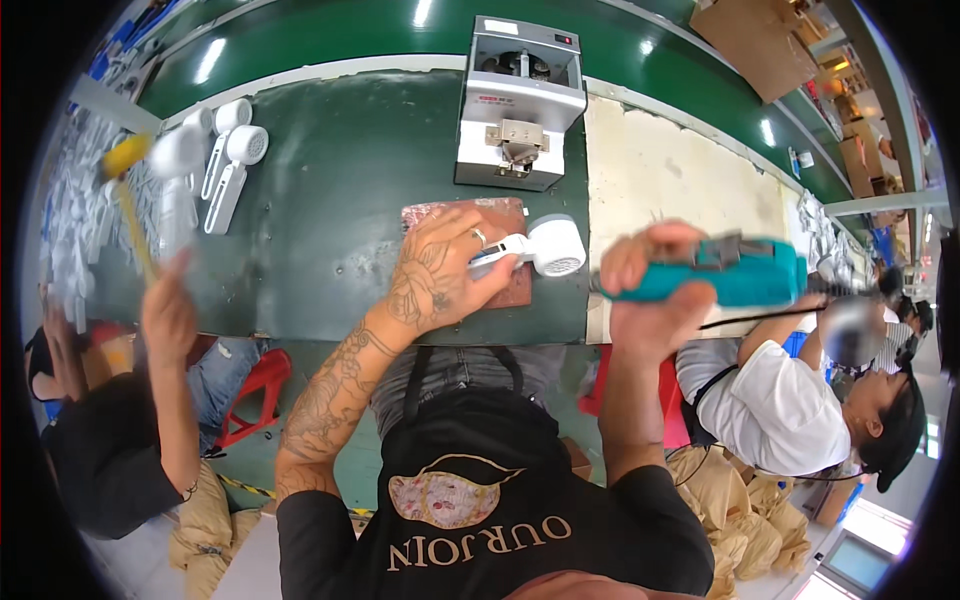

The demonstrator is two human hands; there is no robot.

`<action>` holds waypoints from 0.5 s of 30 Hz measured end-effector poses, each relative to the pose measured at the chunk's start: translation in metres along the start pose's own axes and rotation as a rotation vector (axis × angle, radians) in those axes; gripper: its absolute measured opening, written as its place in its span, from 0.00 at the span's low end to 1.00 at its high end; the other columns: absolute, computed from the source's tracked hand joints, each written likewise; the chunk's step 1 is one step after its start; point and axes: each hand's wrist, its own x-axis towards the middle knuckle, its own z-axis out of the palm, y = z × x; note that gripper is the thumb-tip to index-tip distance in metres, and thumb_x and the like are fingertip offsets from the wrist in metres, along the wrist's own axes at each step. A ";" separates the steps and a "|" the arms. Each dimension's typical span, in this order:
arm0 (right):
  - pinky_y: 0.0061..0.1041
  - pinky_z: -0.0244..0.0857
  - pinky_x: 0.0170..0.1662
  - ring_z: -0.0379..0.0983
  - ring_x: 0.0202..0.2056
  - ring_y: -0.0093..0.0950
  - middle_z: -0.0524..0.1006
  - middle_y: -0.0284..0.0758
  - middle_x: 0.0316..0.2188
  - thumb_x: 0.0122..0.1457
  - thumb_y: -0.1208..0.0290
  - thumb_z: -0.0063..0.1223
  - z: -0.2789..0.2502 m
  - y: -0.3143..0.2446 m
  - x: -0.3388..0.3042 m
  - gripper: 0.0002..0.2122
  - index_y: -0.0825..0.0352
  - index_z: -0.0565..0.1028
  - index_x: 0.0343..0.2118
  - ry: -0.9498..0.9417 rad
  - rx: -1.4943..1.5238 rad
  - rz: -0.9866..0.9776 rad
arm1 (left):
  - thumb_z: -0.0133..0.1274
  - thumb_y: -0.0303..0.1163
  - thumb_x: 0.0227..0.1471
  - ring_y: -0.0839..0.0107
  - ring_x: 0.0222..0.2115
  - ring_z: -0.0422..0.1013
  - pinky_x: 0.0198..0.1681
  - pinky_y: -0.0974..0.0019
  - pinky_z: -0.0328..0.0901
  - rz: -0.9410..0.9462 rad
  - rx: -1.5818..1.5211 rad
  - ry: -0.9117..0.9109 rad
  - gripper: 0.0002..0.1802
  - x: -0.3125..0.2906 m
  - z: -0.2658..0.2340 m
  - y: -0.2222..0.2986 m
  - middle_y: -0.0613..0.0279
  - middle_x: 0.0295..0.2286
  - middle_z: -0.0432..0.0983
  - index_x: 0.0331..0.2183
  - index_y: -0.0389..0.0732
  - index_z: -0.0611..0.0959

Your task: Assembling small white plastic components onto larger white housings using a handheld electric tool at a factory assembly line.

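Left hand (435, 275) closed on white fan (540, 247), pinned over mat (515, 290) at table (330, 200) centre. Right hand (650, 290) gripped teal driver (740, 272), raised right of fan, apart. Fastening seemingly pending; finished fans (232, 160) far left.

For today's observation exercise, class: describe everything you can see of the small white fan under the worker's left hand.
The small white handheld fan looks like smooth plastic. It has a round head with a finely slotted grille and a slim handle. It lies on its side on a reddish-brown pad on the green workbench, head pointing toward the person's right. The left hand presses down on the handle, covering most of it; the head sticks out clear. The right hand holds a teal power screwdriver just beside it, not touching.
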 end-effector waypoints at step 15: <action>0.26 0.67 0.29 0.71 0.24 0.26 0.73 0.34 0.22 0.66 0.56 0.56 0.062 0.087 0.101 0.19 0.72 0.72 0.38 -0.105 -0.160 -0.202 | 0.60 0.48 0.52 0.60 0.44 0.69 0.51 0.54 0.62 0.008 -0.021 -0.139 0.23 -0.002 -0.006 -0.019 0.60 0.40 0.75 0.46 0.46 0.83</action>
